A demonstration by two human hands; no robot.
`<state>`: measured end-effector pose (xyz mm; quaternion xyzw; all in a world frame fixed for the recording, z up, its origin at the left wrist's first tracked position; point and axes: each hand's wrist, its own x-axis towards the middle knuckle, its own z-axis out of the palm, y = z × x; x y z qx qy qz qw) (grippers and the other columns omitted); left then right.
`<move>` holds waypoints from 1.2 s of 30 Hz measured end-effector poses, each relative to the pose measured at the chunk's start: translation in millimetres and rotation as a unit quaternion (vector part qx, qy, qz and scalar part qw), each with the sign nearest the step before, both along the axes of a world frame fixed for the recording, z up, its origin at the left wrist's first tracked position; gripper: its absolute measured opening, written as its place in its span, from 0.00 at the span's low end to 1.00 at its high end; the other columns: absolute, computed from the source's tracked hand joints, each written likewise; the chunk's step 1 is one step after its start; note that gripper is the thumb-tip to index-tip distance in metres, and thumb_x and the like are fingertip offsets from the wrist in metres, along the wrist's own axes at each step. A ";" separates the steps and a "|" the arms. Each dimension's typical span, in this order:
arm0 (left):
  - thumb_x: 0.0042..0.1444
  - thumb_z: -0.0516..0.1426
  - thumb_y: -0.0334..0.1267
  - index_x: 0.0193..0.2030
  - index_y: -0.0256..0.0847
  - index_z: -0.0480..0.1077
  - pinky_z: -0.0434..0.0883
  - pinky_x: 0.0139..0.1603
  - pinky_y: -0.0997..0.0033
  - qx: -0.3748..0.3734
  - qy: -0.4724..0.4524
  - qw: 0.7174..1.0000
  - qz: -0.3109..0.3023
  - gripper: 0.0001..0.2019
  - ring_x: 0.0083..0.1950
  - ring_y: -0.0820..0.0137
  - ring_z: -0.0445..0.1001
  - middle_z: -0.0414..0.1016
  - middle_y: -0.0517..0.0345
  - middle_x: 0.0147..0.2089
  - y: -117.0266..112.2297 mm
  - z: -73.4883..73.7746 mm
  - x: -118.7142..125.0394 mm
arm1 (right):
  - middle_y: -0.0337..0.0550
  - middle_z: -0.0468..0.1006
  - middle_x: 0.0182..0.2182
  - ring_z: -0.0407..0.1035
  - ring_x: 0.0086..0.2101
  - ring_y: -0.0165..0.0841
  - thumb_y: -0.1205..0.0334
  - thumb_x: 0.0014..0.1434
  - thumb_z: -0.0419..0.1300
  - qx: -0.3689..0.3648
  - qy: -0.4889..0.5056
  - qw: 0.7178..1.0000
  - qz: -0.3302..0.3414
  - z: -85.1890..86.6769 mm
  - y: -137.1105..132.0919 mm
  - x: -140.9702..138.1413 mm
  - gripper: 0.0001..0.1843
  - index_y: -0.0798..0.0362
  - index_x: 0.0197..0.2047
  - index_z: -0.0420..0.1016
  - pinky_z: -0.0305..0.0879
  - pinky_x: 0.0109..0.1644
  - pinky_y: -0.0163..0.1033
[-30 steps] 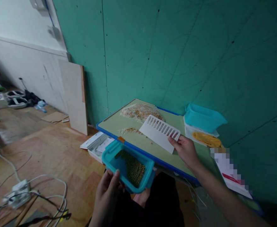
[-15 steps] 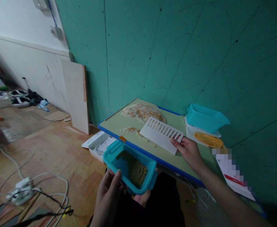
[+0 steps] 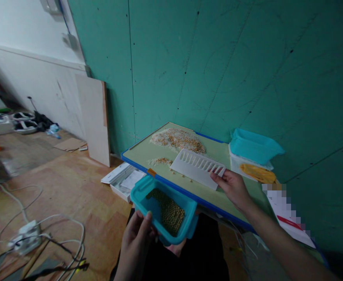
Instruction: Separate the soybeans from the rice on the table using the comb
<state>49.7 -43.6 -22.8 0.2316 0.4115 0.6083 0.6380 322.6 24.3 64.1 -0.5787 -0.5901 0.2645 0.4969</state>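
A white flat card with a red band (image 3: 291,222) lies at the right end of the pale green desk with blue edging (image 3: 139,154); the upper part of the card is pixelated, and any print on it cannot be read.

The right hand (image 3: 231,185) pinches the right end of a white, thin, rectangular plate with a row of slots (image 3: 193,173), thumb on top and fingers behind. The plate reaches left from the hand over the desk, slots on the far side; whether it touches the desktop is hard to tell.

The left hand (image 3: 139,234) grips the near left rim of a turquoise plastic container (image 3: 190,221), thumb over the rim. The container is to the right of this hand, at the desk's near edge, with dark green beans (image 3: 155,194) and tan beans (image 3: 174,218) inside.

Beyond the plate lies a wide pile of white grains mixed with yellow beans (image 3: 186,141); a smaller heap of the same (image 3: 162,160) is just left of the plate. A turquoise plastic basin (image 3: 255,146) stands at the far right, a bundled yellow cloth-like item (image 3: 256,172) in front of it.
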 end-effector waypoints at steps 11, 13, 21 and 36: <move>0.52 0.67 0.47 0.29 0.41 0.68 0.65 0.24 0.79 0.010 -0.014 1.000 -0.021 0.15 0.22 0.76 0.68 0.68 0.65 0.21 -0.3 -4.1 -0.9 | 0.47 0.85 0.34 0.79 0.36 0.44 0.43 0.51 0.67 0.005 -0.035 0.999 0.009 6.4 -1.9 -5.0 0.21 0.53 0.36 0.83 0.76 0.42 0.49; 0.53 0.67 0.47 0.29 0.41 0.68 0.66 0.24 0.79 0.014 -0.014 0.999 -0.025 0.15 0.23 0.76 0.68 0.68 0.65 0.22 -0.5 -5.4 -1.9 | 0.47 0.85 0.34 0.80 0.36 0.44 0.44 0.51 0.67 0.014 -0.038 0.999 0.007 4.8 -4.8 -6.8 0.20 0.53 0.36 0.83 0.76 0.41 0.48; 0.54 0.66 0.47 0.32 0.41 0.68 0.67 0.25 0.77 0.017 -0.022 0.999 -0.041 0.15 0.24 0.75 0.69 0.69 0.65 0.24 -4.0 -9.3 1.4 | 0.42 0.85 0.32 0.80 0.31 0.37 0.55 0.63 0.60 0.089 -0.189 0.978 -0.012 -6.7 -45.2 -30.2 0.11 0.50 0.40 0.82 0.74 0.34 0.35; 0.52 0.67 0.47 0.29 0.41 0.66 0.64 0.22 0.79 0.014 -0.017 1.000 -0.020 0.16 0.20 0.76 0.67 0.69 0.66 0.20 2.3 -11.0 -2.2 | 0.43 0.85 0.36 0.80 0.37 0.38 0.55 0.62 0.62 0.122 -0.106 0.987 -0.019 -3.7 -13.1 -42.3 0.11 0.52 0.39 0.81 0.74 0.41 0.36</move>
